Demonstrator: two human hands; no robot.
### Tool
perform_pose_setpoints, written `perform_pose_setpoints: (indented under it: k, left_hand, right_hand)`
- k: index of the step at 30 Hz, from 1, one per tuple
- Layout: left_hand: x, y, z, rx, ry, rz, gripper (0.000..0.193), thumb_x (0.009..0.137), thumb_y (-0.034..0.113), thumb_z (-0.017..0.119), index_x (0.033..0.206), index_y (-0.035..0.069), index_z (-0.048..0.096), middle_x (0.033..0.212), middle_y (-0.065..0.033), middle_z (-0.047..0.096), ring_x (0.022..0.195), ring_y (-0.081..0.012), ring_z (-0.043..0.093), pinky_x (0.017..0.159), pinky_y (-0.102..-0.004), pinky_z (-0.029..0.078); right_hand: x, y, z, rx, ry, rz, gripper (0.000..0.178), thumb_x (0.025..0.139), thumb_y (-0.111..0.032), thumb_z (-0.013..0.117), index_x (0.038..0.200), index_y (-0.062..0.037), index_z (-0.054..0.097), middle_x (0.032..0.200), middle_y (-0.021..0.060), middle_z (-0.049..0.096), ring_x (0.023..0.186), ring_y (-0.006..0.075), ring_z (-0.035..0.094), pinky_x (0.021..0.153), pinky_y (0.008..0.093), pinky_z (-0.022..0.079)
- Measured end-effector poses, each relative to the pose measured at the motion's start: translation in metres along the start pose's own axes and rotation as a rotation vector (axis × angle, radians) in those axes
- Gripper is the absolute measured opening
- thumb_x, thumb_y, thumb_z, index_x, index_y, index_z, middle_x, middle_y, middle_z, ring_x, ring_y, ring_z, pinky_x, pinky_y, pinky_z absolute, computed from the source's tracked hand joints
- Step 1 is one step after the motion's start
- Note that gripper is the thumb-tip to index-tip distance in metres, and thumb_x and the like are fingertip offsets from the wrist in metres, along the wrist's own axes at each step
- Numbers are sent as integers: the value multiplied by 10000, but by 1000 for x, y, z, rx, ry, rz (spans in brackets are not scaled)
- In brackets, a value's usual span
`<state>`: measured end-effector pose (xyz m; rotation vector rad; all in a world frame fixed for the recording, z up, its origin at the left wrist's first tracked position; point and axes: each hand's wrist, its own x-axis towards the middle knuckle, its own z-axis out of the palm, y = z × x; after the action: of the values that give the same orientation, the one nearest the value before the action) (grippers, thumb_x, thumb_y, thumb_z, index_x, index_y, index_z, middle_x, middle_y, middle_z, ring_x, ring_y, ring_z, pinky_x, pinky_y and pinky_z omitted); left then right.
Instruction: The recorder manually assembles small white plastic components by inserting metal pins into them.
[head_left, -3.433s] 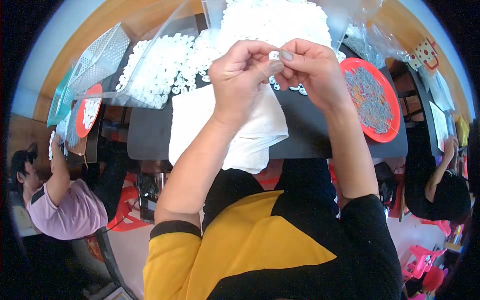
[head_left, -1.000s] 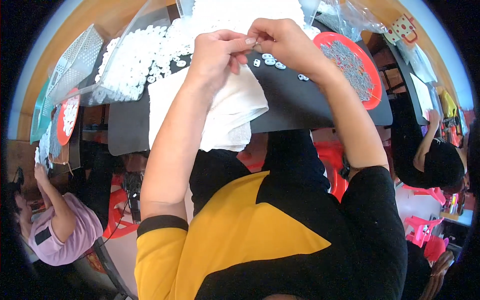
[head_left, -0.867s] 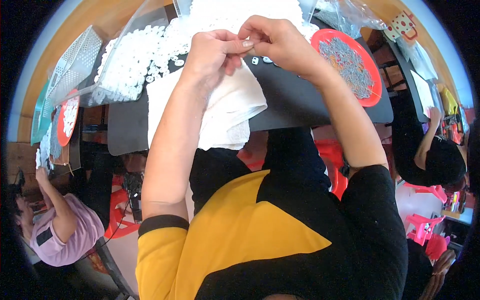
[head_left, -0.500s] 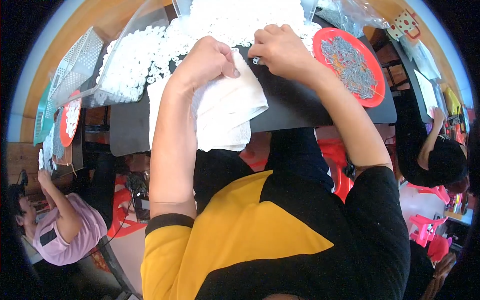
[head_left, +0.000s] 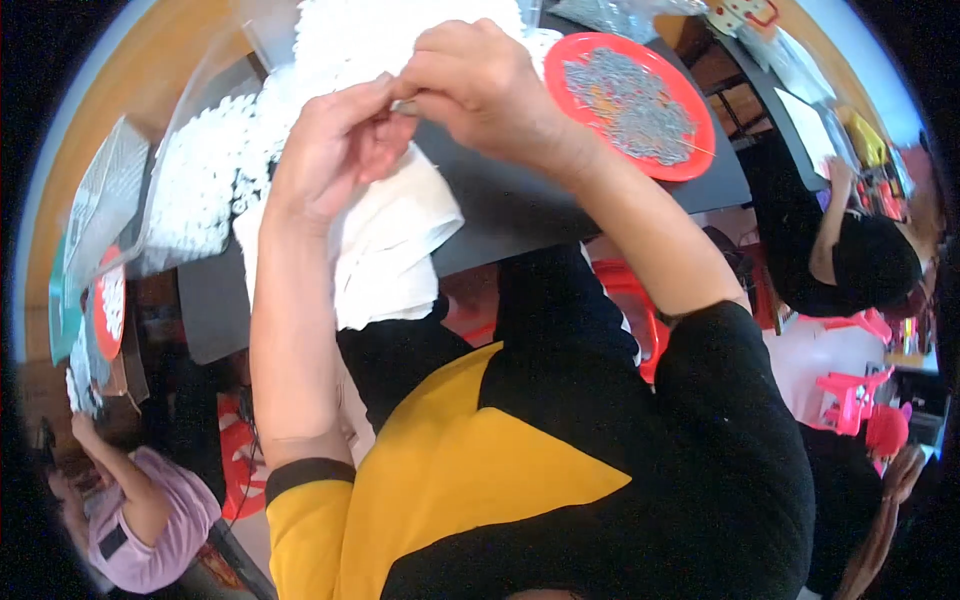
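Pinch of your R hand (head_left: pixel 472 85) has small whitish pc (head_left: pixel 402 107), mostly hidden, against your L hand (head_left: pixel 335 140) (can't tell its own grip), near folded white cloth (head_left: pixel 390 240), L of red plastic plate (head_left: pixel 675 173) w/ thin grey bits (head_left: pixel 640 105).

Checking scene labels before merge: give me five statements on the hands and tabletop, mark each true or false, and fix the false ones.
1. A folded white cloth overhangs the near edge of the dark flat-topped table. True.
2. A red oval plate bears many small grey pieces. True.
3. The plate sits left of the cloth. False: it sits to the cloth's right.
4. The two hands are held far apart. False: the bare left hand and bare right hand meet at the fingertips.
5. Small white pieces lie heaped left of the plate. True.
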<state>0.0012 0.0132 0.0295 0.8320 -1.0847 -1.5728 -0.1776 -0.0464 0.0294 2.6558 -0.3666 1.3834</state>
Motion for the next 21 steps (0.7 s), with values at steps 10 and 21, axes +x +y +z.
perform_pose_setpoints:
  k: [10, 21]
  left_hand:
    - [9, -14, -8, -142, -139, -94, 175, 905, 106, 580, 944, -65, 590, 747, -97, 606, 517, -106, 509, 412, -197, 359]
    - [14, -16, -22, -271, 34, 5, 168, 911, 63, 553, 1025, -60, 559, 829, -106, 592, 646, -121, 534, 463, -213, 383]
  right_hand:
    - [-23, -16, -17, 23, 72, 128, 152, 676, -54, 710, 802, -109, 645, 767, 18, 564, 794, 215, 581, 692, 346, 404]
    - [-104, 105, -119, -632, -572, 717, 200, 763, -212, 674, 945, -131, 687, 896, 71, 662, 880, 261, 633, 739, 400, 485]
